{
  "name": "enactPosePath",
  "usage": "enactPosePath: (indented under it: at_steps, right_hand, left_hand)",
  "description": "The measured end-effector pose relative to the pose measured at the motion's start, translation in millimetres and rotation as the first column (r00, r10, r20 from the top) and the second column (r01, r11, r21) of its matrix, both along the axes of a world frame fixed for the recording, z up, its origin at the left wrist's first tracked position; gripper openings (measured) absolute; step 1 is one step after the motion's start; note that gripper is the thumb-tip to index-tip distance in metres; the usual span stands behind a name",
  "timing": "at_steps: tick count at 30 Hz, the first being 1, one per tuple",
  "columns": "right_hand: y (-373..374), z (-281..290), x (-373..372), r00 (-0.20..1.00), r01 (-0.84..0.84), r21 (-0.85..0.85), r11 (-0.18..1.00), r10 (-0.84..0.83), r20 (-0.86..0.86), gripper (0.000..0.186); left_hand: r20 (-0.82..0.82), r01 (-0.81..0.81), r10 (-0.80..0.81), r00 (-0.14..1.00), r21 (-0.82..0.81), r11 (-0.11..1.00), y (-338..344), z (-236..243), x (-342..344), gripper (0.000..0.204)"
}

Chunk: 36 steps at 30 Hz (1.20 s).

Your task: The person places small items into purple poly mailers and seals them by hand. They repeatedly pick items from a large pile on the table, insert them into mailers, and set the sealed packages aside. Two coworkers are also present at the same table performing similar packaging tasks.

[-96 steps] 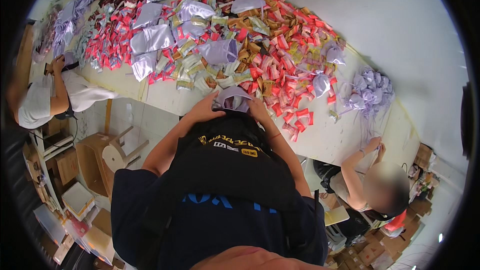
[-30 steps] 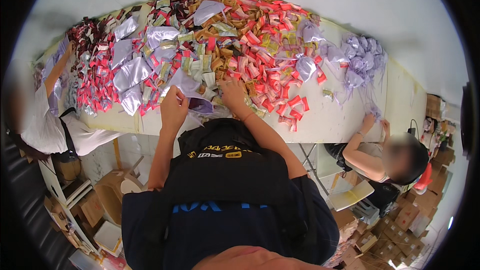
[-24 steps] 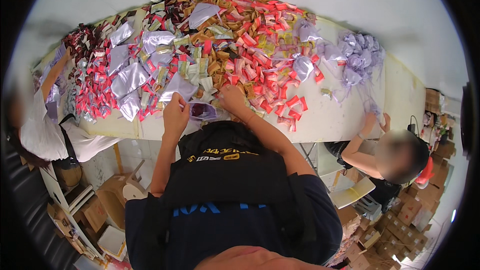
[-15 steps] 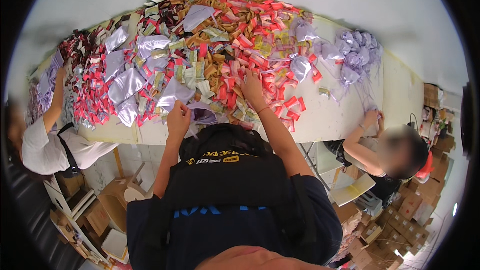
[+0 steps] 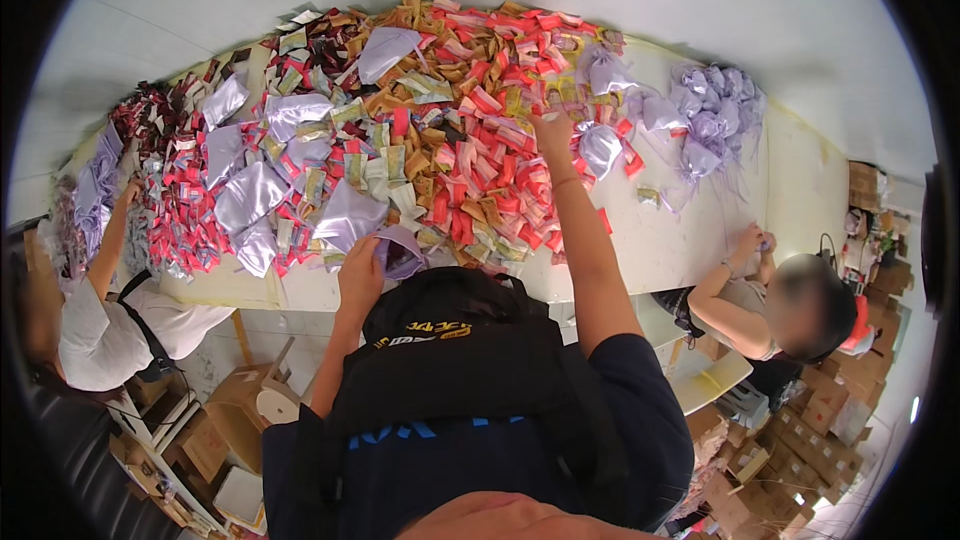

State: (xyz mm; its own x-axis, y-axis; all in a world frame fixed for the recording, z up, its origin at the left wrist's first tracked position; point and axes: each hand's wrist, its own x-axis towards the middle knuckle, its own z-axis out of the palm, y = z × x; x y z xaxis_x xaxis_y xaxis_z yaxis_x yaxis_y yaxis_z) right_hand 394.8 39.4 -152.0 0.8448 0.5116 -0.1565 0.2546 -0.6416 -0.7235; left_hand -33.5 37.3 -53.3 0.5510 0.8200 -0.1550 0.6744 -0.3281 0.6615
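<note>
Beside the left hand (image 5: 360,275) lies a lilac pouch (image 5: 400,252).

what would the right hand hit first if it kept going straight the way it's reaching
The right hand points up the table, across the heap of packets. Next in line are the red and gold packets just beyond its fingertips; depth is unclear, so it may already touch them.

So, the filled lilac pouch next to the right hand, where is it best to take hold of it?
Probably at its gathered neck. The filled lilac pouch lies on the white table beside the right hand, bulging at the body, so the narrow part pinches more easily. Come from above, on the hand's side; packets crowd its left.
</note>
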Motion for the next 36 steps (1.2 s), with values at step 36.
enactPosePath:
  at_steps: [36]
  right_hand:
    - [-11,119,-180,0.855,-0.503,0.297,0.812,0.517,0.036,0.030]
  left_hand:
    - [0.243,-0.133,0.147,0.959,-0.075,0.988,13,14,6,0.057]
